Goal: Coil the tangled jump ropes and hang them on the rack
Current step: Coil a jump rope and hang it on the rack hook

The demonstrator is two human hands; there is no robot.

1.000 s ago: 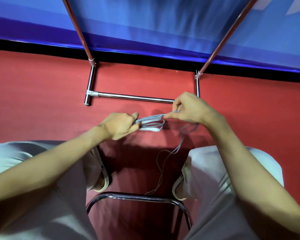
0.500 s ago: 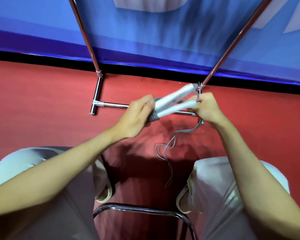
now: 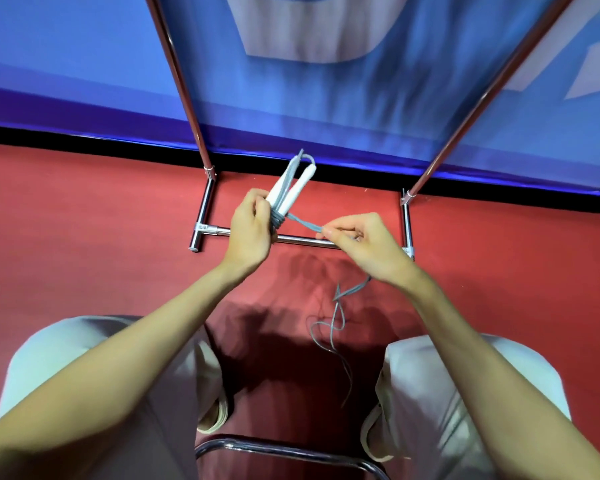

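The left hand (image 3: 252, 230) grips the two white handles (image 3: 290, 188) of a jump rope side by side, holding them tilted up and away so their far ends point toward the blue banner (image 3: 84, 64). Several turns of grey cord (image 3: 278, 220) are wound around the handles just beside the left fingers. From that wrap a short stretch of cord runs taut to the right hand (image 3: 364, 244), which pinches it between thumb and fingertips with the other fingers curled. Below the right hand the loose rest of the cord (image 3: 336, 327) hangs down in twisted loops between the person's knees, over the red floor (image 3: 84, 237). The chrome rack (image 3: 205, 209) stands just beyond the hands, its base bar crossing behind them and its two uprights rising against the banner. A curved chrome chair frame (image 3: 284, 448) shows at the bottom edge.
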